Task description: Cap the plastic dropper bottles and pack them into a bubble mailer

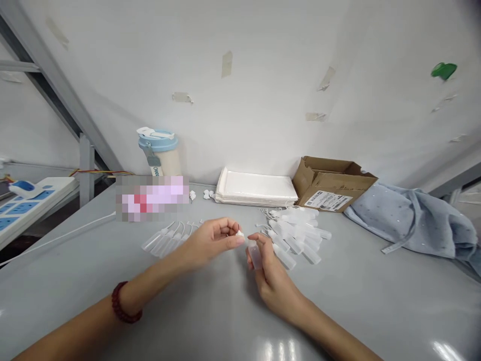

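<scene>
- Centrally, over the desk (216, 321), the left hand (211, 242) has thumb and fingertips drawn together in a pinch on a small white piece (240, 234), too small to make out in detail.
- Just beside it, the right hand (269, 273) is curled part-way round a translucent bottle (256, 257), which is slightly tilted, its upper end toward the white piece; whether the two touch, I cannot tell.
- The bottle looks light and thin-walled, probably soft plastic that would dent under a hard squeeze; its smooth side may slip or roll, so a gentle hold round the body seems best.
- The white piece seems almost weightless and easy to drop; a fingertip pinch on its edges should suit it, with little force.
- Right of the hands, a loose pile of similar bottles (295, 231) lies on the desk, several with thin white cords; those cords look limp and likely to snag, so the bodies are the better grip.
- Left, partly behind the left forearm, a row of corded bottles (165, 241) lies side by side.
- Farther back, more small white bits (208, 194) lie beside a white stack (259, 187), with an open cardboard box (333, 183) next to it and a tumbler (161, 150) well to the left.
</scene>
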`<state>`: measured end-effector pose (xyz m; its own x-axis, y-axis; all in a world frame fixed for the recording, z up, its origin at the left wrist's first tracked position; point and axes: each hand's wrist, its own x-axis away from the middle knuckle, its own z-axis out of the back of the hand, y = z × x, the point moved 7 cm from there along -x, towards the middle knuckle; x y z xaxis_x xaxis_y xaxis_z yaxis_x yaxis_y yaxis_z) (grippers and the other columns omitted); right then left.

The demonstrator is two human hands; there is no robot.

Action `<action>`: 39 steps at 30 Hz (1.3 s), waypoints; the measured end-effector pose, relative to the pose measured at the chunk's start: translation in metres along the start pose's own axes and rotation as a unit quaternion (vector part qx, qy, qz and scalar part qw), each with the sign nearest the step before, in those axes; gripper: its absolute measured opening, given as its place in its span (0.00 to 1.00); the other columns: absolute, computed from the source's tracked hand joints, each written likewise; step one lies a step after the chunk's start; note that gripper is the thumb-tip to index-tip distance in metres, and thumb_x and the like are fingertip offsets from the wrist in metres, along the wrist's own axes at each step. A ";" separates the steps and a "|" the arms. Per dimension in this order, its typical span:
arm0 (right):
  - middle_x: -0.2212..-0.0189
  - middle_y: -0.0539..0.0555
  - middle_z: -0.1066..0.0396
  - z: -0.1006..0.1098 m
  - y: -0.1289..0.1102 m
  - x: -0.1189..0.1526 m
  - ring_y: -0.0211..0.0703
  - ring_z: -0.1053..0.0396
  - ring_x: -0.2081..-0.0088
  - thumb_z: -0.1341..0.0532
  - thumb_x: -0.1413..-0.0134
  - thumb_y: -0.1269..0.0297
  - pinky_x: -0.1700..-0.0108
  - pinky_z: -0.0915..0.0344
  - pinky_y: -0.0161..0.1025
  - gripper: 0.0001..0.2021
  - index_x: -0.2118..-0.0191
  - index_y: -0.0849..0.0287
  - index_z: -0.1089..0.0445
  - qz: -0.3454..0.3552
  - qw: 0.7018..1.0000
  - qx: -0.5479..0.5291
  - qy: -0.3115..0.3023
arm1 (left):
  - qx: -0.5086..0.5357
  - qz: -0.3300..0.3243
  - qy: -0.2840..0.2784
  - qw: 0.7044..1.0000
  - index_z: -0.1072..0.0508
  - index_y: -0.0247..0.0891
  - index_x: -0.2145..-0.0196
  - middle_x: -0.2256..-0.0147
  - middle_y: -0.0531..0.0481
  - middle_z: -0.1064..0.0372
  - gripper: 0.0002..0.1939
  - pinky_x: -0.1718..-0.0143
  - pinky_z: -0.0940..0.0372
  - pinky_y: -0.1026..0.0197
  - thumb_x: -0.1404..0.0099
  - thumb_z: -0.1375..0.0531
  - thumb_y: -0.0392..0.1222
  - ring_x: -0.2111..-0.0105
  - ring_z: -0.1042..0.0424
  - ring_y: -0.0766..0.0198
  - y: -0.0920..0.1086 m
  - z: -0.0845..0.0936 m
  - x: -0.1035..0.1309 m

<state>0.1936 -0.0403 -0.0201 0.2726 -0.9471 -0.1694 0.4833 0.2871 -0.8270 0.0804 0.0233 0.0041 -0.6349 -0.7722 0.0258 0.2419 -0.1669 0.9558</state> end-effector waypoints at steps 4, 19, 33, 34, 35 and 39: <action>0.66 0.50 0.41 -0.004 -0.007 0.006 0.40 0.38 0.66 0.53 0.54 0.83 0.63 0.34 0.40 0.30 0.45 0.52 0.57 -0.011 0.999 -0.010 -0.032 | 0.120 0.024 0.004 0.993 0.34 0.37 0.67 0.72 0.54 0.34 0.09 0.66 0.38 0.65 0.38 0.43 0.45 0.71 0.34 0.68 -0.007 -0.014 0.003; 0.52 0.59 0.40 -0.003 -0.004 0.009 0.46 0.35 0.53 0.53 0.39 0.70 0.55 0.33 0.46 0.24 0.40 0.54 0.62 -0.019 0.997 0.063 -0.030 | 0.047 0.008 0.022 0.999 0.29 0.39 0.63 0.65 0.51 0.31 0.08 0.60 0.36 0.61 0.39 0.42 0.44 0.64 0.32 0.63 -0.007 -0.013 0.013; 0.68 0.53 0.35 0.006 -0.017 0.003 0.43 0.36 0.66 0.54 0.38 0.69 0.65 0.37 0.40 0.08 0.61 0.58 0.39 -0.003 0.997 0.070 -0.042 | -0.108 -0.057 -0.006 0.992 0.27 0.42 0.65 0.70 0.53 0.31 0.05 0.64 0.37 0.63 0.38 0.42 0.38 0.69 0.33 0.65 0.005 -0.014 0.016; 0.70 0.52 0.36 0.006 -0.016 0.003 0.42 0.36 0.68 0.55 0.37 0.67 0.66 0.37 0.39 0.09 0.63 0.58 0.39 -0.018 0.998 0.049 -0.044 | -0.105 -0.067 -0.010 0.992 0.27 0.42 0.64 0.69 0.53 0.31 0.05 0.63 0.38 0.63 0.38 0.42 0.38 0.68 0.33 0.65 0.006 -0.015 0.016; 0.71 0.51 0.36 0.006 -0.015 0.003 0.41 0.36 0.69 0.56 0.36 0.66 0.67 0.38 0.39 0.11 0.65 0.58 0.39 -0.030 0.998 0.032 -0.045 | -0.099 -0.073 -0.013 0.992 0.27 0.42 0.64 0.69 0.53 0.31 0.05 0.63 0.37 0.63 0.38 0.42 0.37 0.68 0.32 0.66 0.007 -0.015 0.016; 0.73 0.49 0.38 0.005 -0.016 0.004 0.39 0.38 0.71 0.57 0.35 0.64 0.69 0.40 0.37 0.13 0.66 0.57 0.39 -0.043 0.998 0.006 -0.049 | -0.032 -0.048 -0.021 0.998 0.27 0.41 0.65 0.67 0.53 0.30 0.05 0.61 0.36 0.64 0.39 0.41 0.37 0.66 0.32 0.65 0.005 -0.015 0.016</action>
<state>0.1914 -0.0482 -0.0046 0.3093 -0.9499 -0.0456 0.5172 0.2083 -0.8301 0.0826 0.0004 0.0051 -0.6874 -0.7244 -0.0520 0.2242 -0.2798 0.9335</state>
